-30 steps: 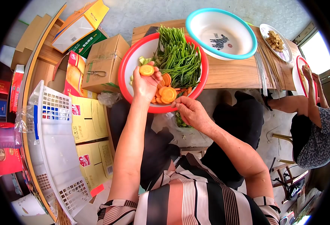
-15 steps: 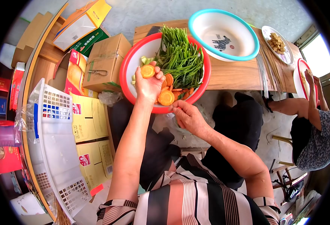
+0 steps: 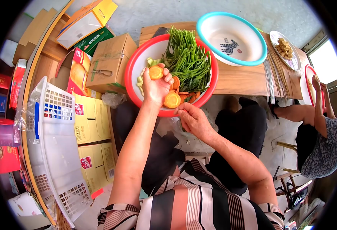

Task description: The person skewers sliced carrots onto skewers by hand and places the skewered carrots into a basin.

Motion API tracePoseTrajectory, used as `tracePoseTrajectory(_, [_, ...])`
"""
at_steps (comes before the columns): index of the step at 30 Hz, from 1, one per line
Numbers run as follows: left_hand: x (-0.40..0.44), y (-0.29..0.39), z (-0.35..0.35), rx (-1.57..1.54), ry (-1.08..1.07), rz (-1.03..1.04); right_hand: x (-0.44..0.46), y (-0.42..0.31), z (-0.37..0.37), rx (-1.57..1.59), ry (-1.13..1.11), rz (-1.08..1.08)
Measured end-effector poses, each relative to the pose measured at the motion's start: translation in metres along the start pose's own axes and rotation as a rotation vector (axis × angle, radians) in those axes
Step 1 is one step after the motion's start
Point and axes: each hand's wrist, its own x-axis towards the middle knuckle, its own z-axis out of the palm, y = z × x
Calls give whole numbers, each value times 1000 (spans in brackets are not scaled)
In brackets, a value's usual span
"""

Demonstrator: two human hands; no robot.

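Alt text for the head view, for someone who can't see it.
A person's left hand holds a carrot slice over a red-rimmed basin of greens and sliced carrots; the right hand is at its near rim. A blue-rimmed basin stands beside it.

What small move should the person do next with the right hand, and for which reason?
I would probably bring the right hand to the carrot slice in the left hand. That slice is held face up over the red-rimmed bowl, and the right hand is pinched close to the near rim. Whether it grips something thin, I cannot tell.
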Motion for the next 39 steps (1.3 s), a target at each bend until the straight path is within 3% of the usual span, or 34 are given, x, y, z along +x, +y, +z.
tracePoseTrajectory(39, [-11,-10,17,41,-15,-28,17,7,9,132,95,-74])
